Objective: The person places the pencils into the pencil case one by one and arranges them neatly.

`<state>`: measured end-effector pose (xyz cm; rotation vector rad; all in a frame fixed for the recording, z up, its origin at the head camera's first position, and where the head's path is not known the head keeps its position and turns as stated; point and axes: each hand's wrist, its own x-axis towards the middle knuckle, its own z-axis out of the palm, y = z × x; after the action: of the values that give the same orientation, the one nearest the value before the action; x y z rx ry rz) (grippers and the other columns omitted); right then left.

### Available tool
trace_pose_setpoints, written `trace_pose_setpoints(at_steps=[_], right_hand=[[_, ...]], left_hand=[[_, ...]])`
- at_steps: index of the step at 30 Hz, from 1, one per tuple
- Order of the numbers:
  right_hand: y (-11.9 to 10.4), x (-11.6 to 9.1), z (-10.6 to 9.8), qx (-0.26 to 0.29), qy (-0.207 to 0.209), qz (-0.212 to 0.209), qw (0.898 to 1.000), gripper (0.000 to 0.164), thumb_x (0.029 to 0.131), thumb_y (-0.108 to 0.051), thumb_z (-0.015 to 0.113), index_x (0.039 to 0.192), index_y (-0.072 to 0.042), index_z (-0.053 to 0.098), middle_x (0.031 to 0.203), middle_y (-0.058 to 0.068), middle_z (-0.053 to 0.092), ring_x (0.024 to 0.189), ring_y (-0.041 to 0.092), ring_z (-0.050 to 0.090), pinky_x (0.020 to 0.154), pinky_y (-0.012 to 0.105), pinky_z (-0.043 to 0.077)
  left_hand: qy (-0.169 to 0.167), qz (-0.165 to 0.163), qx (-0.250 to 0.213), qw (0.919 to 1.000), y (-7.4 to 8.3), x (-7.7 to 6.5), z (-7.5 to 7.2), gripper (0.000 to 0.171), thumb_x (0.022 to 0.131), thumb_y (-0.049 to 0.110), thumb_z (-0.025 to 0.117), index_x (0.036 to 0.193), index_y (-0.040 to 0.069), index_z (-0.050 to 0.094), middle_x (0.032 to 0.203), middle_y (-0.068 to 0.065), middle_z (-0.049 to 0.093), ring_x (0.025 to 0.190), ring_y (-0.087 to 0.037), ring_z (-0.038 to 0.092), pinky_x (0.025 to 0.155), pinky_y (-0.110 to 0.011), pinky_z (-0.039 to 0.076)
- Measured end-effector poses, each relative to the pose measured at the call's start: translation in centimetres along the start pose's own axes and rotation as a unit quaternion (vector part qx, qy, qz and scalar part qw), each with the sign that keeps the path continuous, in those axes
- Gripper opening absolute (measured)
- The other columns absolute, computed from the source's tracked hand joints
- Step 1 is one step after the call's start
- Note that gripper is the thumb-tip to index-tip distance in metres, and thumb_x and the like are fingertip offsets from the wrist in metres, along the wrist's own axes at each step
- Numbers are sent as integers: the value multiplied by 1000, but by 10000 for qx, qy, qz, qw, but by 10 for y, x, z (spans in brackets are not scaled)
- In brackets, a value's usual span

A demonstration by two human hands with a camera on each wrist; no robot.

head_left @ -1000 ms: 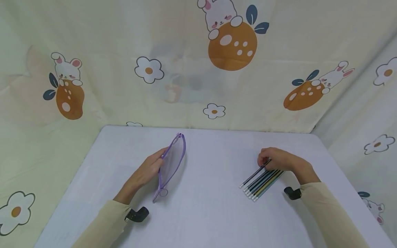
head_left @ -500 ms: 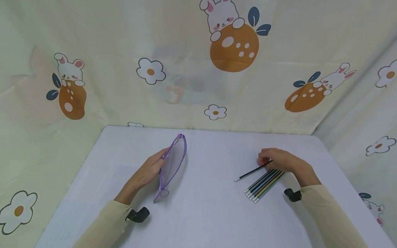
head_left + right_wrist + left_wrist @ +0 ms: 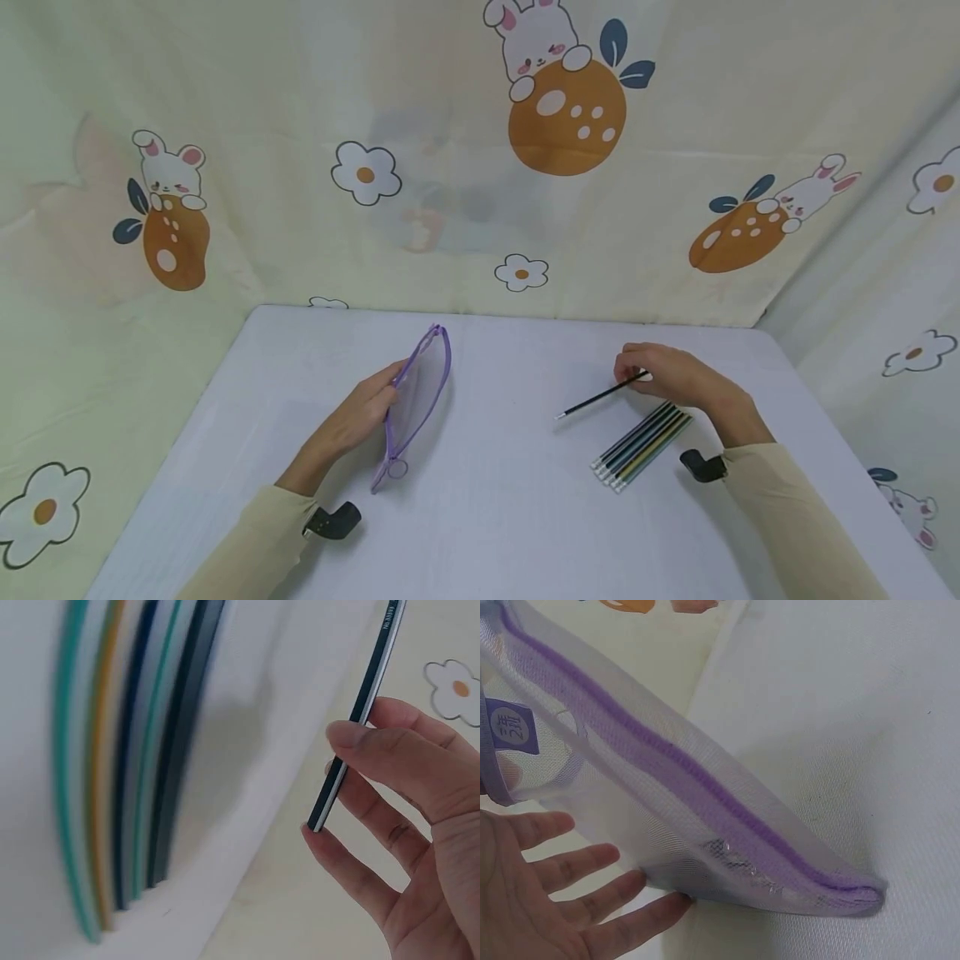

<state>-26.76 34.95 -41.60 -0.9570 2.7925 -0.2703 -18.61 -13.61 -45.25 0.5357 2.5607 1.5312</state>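
Observation:
On the left in the head view, my left hand holds a mesh zip pouch with purple edging upright, its mouth parted. The left wrist view shows the purple zipper, a small label and long fingers along the mesh, with a thumb partly hidden at the left edge. My right hand pinches a dark pencil between thumb and fingers, its white end pointing left. Just below that hand, several pencils lie side by side, in dark, yellow and green tones.
A white table bears everything. Behind it hangs a cream curtain printed with rabbits and flowers, and another printed cloth closes the right side. Black wrist cameras sit at both cuffs.
The right hand has lifted one dark pencil off the row, up and away from the others, and its white end has swung left. The left hand and pouch stay in place.

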Motion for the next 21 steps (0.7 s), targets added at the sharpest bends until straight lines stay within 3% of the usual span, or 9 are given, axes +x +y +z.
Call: trace_pose_setpoints(at_steps=[7, 16, 21], right_hand=[[-16, 15, -10, 173, 278, 127, 9994, 28, 86, -6, 79, 100, -28, 70, 98, -12, 64, 94, 16, 60, 89, 44, 56], [-41, 33, -24, 148, 557, -190, 9982, 25, 86, -10, 80, 102, -27, 71, 101, -11, 64, 96, 16, 61, 89, 38, 56], [-56, 42, -34, 17, 675, -345, 9971, 24, 86, -13, 80, 103, -27, 71, 103, -11, 64, 97, 13, 60, 89, 38, 56]], left_hand=[[-3, 42, 58, 10000, 1, 0, 1, 61, 96, 13, 35, 155, -4, 36, 158, -23, 39, 145, -39, 38, 116, -58, 30], [2, 43, 63, 10000, 2, 0, 0, 61, 96, 13, 35, 155, -2, 36, 158, -21, 40, 124, -35, 48, 102, -54, 40], [-25, -2, 74, 10000, 3, 0, -1, 61, 97, 13, 35, 156, -1, 34, 159, -21, 39, 126, -35, 48, 105, -54, 39]])
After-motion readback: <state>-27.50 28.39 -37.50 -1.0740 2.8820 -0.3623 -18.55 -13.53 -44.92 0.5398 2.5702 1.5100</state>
